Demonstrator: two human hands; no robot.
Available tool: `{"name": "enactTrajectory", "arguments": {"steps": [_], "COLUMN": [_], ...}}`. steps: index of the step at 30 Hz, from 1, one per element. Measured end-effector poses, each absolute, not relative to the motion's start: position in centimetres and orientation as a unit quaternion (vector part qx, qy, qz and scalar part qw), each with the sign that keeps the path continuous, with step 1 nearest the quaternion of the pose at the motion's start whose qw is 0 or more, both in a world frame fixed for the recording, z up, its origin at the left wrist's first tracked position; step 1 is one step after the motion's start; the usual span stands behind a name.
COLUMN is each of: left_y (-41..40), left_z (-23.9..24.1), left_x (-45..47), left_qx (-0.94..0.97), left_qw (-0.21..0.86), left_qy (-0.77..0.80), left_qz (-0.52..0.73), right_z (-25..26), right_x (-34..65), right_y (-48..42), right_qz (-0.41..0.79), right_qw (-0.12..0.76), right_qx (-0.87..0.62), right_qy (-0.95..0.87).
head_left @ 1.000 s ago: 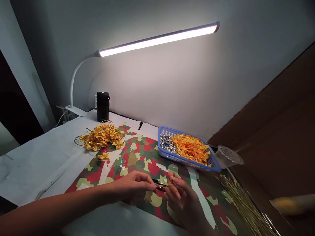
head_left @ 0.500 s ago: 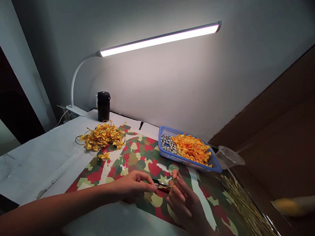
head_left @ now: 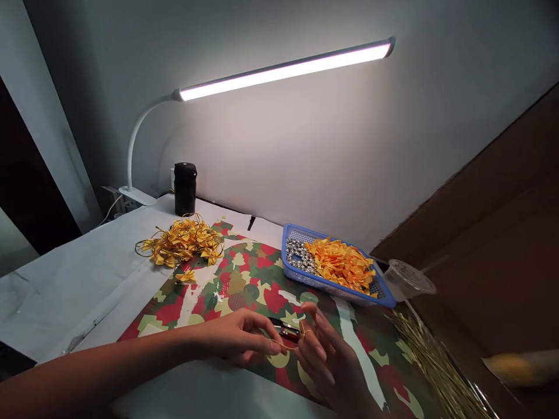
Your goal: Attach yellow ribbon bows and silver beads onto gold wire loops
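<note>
A thin gold cord (head_left: 287,347) runs between my two hands above the patterned sheet. My left hand (head_left: 244,336) pinches one end between thumb and forefinger. On the right, the cord loops around a finger of my right hand (head_left: 329,358), whose fingers are curled with the palm turned inward. Behind the gap between the hands lies a slim dark and red tool with a shiny metal part (head_left: 283,327); the fingers partly cover it and its kind cannot be made out.
A blue basket (head_left: 338,286) holds silver beads (head_left: 298,256) and orange ribbon bows (head_left: 343,265). Gold bows on cords (head_left: 183,241) are heaped at left. Loose gold cords (head_left: 430,361) lie at right, near a clear plastic tub (head_left: 410,278). A black flask (head_left: 185,189) and lamp (head_left: 283,71) stand behind.
The cord between my hands now shows more plainly and hangs in a slight curve. My right fingers have opened a little at the tips, and my left hand has dipped slightly.
</note>
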State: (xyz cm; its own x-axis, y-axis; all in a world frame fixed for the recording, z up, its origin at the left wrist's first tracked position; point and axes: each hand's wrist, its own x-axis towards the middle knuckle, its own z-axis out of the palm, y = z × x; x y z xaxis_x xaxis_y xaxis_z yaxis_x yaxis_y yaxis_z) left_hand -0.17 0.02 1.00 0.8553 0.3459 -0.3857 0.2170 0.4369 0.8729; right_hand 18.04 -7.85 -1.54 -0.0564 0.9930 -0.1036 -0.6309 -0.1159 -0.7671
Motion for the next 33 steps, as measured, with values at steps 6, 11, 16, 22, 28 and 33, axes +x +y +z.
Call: {"name": "enactTrajectory", "arguments": {"steps": [6, 11, 16, 22, 28, 33], "left_y": [-0.1, -0.3, -0.8, -1.1, -1.1, -0.9], "left_z": [1.1, 1.0, 0.7, 0.6, 0.9, 1.2], "left_x": [-0.1, 0.1, 0.1, 0.1, 0.1, 0.1], "left_qx": [0.477, 0.488, 0.552, 0.612, 0.662, 0.677], "left_qw": [0.849, 0.843, 0.791, 0.736, 0.669, 0.636], "left_qy": [0.225, 0.224, 0.252, 0.259, 0.28, 0.302], "left_qz": [-0.003, 0.023, 0.084, 0.131, 0.191, 0.215], "right_z": [-1.5, -1.7, -2.9, -3.4, -2.4, -2.3], "right_x": [17.3, 16.5, 16.6, 16.8, 16.7, 16.4], "right_y": [-7.7, -7.5, -7.6, -7.7, -7.6, -8.2], "right_qz": [0.672, 0.669, 0.659, 0.63, 0.625, 0.531], "right_qw": [0.58, 0.563, 0.553, 0.549, 0.545, 0.596], "right_qx": [-0.321, -0.317, -0.318, -0.342, -0.393, -0.439], "right_qy": [-0.328, -0.366, -0.399, -0.43, -0.398, -0.413]}}
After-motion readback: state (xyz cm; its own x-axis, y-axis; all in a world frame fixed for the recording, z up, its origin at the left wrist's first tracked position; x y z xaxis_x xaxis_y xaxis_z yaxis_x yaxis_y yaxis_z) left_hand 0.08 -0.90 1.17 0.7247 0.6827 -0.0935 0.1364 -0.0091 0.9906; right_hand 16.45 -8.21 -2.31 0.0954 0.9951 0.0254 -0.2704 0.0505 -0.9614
